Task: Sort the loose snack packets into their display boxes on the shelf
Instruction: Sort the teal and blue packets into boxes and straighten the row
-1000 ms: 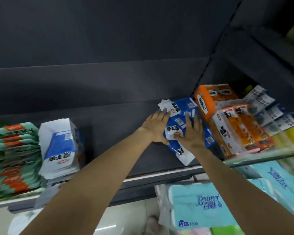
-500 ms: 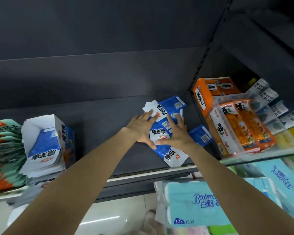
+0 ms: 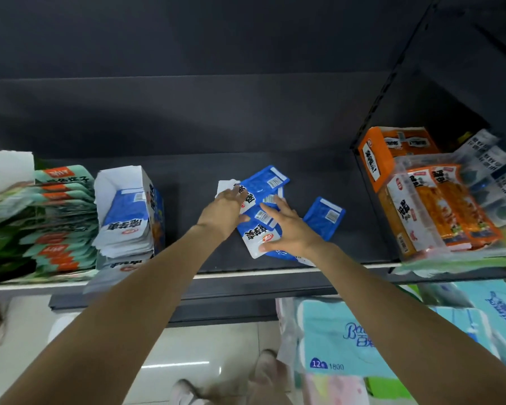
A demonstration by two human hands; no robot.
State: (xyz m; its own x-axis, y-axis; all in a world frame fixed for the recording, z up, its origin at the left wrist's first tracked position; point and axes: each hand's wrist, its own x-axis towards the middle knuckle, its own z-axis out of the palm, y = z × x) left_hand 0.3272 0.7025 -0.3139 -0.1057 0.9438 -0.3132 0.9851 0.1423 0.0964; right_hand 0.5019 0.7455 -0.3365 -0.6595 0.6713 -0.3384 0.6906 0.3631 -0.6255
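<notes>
Two bare hands work the head view: left hand [image 3: 222, 210] and right hand [image 3: 287, 229] lie flat, fingers spread, pressing a loose pile of blue-and-white foil snack packets [image 3: 260, 211] mid-shelf, gripping nothing. One stray blue packet [image 3: 323, 216] sits just beside. Best to square the pile w/ both palms, then slide left toward the open white-and-blue cardboard display box [image 3: 129, 211]. Bare dark shelf [image 3: 187, 200] between gives room; front edge is near.

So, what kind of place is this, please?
Probably a small shop. A dark shelf carries display boxes of snacks, like the orange box, loose blue packets lie between them, and packaged tissue rolls sit below.
</notes>
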